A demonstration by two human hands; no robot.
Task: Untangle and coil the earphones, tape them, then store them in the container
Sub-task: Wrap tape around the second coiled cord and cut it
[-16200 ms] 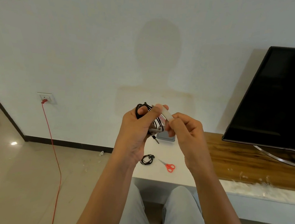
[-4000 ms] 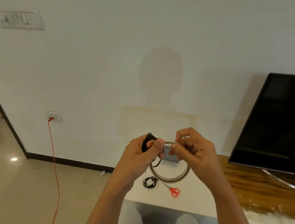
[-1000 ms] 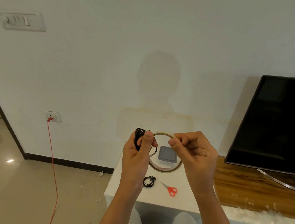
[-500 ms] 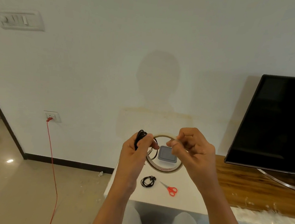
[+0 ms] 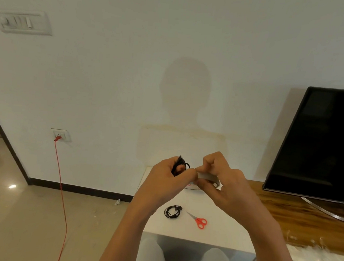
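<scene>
Head view: the left hand (image 5: 165, 184) was raised in front of the wall, its fingers curled round the coiled earphones (image 5: 180, 165), whose black loops stuck out at twelve o'clock of the fist. Just at three o'clock of it, the right hand (image 5: 225, 182) pinched the tape roll (image 5: 207, 176), and the fingertips of both hands met between coil and roll. This looked like the taping step, with the tape end being freed. To do it well, the left hand should keep the loops squeezed flat so that none springs loose, while the right draws a short strip across the bundle's waist. At six o'clock of the hands, a second coil (image 5: 173, 211) lay on the white table (image 5: 220, 235), with the scissors (image 5: 200, 221) beside it at three o'clock. The container was not visible.
</scene>
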